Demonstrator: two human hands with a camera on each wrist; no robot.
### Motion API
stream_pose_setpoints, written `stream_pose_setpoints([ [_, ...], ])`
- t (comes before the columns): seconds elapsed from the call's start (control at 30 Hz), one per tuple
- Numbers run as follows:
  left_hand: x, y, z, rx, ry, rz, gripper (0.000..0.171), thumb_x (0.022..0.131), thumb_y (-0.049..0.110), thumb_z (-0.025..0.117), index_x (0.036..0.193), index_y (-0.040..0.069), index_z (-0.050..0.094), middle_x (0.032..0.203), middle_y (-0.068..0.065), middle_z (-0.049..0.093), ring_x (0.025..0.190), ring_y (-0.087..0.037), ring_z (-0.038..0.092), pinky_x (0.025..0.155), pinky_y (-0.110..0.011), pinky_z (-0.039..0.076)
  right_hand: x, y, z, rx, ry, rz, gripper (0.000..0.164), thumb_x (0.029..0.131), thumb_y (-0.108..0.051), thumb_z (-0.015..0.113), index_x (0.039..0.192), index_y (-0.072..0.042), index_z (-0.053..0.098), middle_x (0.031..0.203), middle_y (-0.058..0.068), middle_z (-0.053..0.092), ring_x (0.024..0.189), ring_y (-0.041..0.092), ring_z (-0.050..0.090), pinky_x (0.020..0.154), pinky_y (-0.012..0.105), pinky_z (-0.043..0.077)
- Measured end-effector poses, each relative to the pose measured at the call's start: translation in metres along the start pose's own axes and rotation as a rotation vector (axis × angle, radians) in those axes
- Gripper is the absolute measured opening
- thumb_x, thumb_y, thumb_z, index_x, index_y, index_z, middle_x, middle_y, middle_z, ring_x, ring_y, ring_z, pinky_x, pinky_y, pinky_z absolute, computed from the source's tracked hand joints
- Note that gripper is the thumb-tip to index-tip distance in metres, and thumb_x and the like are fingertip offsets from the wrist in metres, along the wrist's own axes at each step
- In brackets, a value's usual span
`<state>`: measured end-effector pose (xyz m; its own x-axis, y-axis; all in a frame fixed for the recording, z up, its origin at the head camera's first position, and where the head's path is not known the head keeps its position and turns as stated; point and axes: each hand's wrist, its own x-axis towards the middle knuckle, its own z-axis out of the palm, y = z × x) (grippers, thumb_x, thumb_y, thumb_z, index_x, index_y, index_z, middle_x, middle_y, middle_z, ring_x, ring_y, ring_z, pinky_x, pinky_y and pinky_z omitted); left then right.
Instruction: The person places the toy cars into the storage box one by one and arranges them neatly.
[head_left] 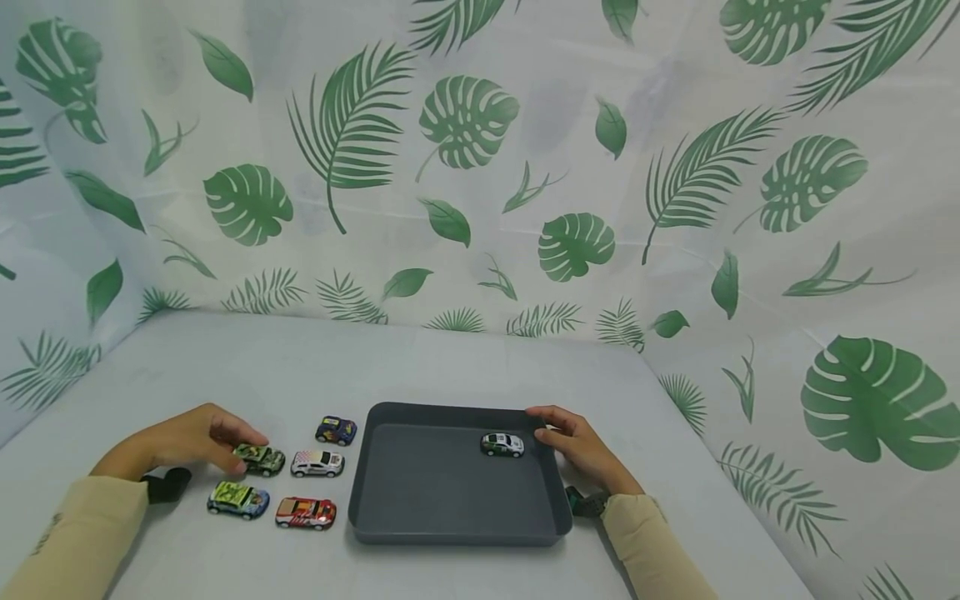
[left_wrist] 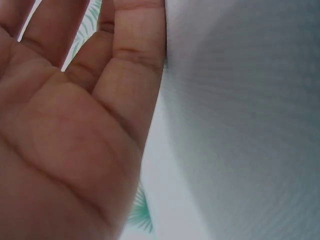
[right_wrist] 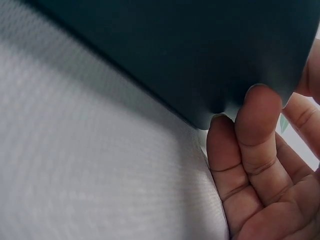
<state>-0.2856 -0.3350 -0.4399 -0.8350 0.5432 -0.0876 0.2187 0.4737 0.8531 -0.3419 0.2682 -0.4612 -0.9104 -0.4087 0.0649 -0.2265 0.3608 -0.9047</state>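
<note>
My left hand (head_left: pixel 197 437) reaches down at the left, its thumb and fingers pinching a green camouflage toy car (head_left: pixel 261 460) at its near end. The left wrist view shows the palm (left_wrist: pixel 65 150) but not the car. With my right hand (head_left: pixel 581 446) I hold the right rim of a dark grey tray (head_left: pixel 457 537). Two fingertips (right_wrist: pixel 257 112) press against the tray's outer wall in the right wrist view. Inside the tray, near its upper right corner, sits a white and green toy car (head_left: pixel 502 445).
Between the left hand and the tray stand a dark blue toy car (head_left: pixel 336 430), a white one (head_left: pixel 317 463) and a red one (head_left: pixel 306 513). A yellow-green and blue toy car (head_left: pixel 238 499) is nearer the front. A leaf-patterned cloth (head_left: pixel 480 200) hangs behind the white table (head_left: pixel 300 358).
</note>
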Motion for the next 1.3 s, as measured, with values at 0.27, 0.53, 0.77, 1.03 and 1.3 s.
stream_pose_setpoints([
  [0.27,0.002,0.001,-0.001,0.042,0.033,0.039,0.041,0.089,0.001,0.083,0.125,-0.015,0.071,0.127,-0.026,0.074,0.107,0.007,0.066,0.091,-0.016,0.05,0.001,0.001,0.0,-0.009,0.009,0.016,0.044,0.108,-0.013,0.066,0.148,0.003,0.06,0.15,0.026,0.06,0.128,0.032,0.065,0.118,0.059,0.039],
  [0.53,0.004,0.007,0.002,0.064,0.102,0.02,0.042,0.09,0.007,0.084,0.125,-0.011,0.073,0.126,-0.023,0.075,0.105,-0.004,0.067,0.088,-0.025,0.055,0.001,0.001,0.0,-0.007,0.01,0.008,0.044,0.108,-0.013,0.066,0.148,0.003,0.06,0.149,0.026,0.061,0.128,0.032,0.066,0.118,0.059,0.039],
  [0.77,0.007,0.018,0.006,0.091,0.154,0.062,0.038,0.091,0.008,0.083,0.123,-0.009,0.075,0.125,-0.023,0.075,0.104,0.005,0.065,0.088,-0.028,0.057,0.0,0.0,0.001,0.001,0.008,0.005,0.044,0.108,-0.012,0.065,0.149,0.004,0.059,0.149,0.027,0.06,0.129,0.035,0.065,0.119,0.064,0.037],
  [1.03,0.011,0.029,0.013,0.113,0.18,0.071,0.038,0.092,0.011,0.083,0.124,-0.006,0.075,0.126,-0.021,0.076,0.106,0.005,0.065,0.089,-0.029,0.058,0.0,0.001,0.001,0.001,0.005,0.005,0.044,0.108,-0.012,0.065,0.148,0.004,0.059,0.148,0.027,0.06,0.128,0.034,0.065,0.12,0.064,0.037],
  [1.3,0.014,0.041,0.018,0.096,0.195,0.098,0.036,0.093,0.011,0.083,0.124,-0.006,0.076,0.125,-0.02,0.076,0.106,0.005,0.065,0.087,-0.029,0.058,0.0,0.001,0.001,0.008,0.001,0.006,0.044,0.108,-0.012,0.065,0.149,0.004,0.059,0.149,0.027,0.059,0.129,0.036,0.065,0.12,0.066,0.035],
])
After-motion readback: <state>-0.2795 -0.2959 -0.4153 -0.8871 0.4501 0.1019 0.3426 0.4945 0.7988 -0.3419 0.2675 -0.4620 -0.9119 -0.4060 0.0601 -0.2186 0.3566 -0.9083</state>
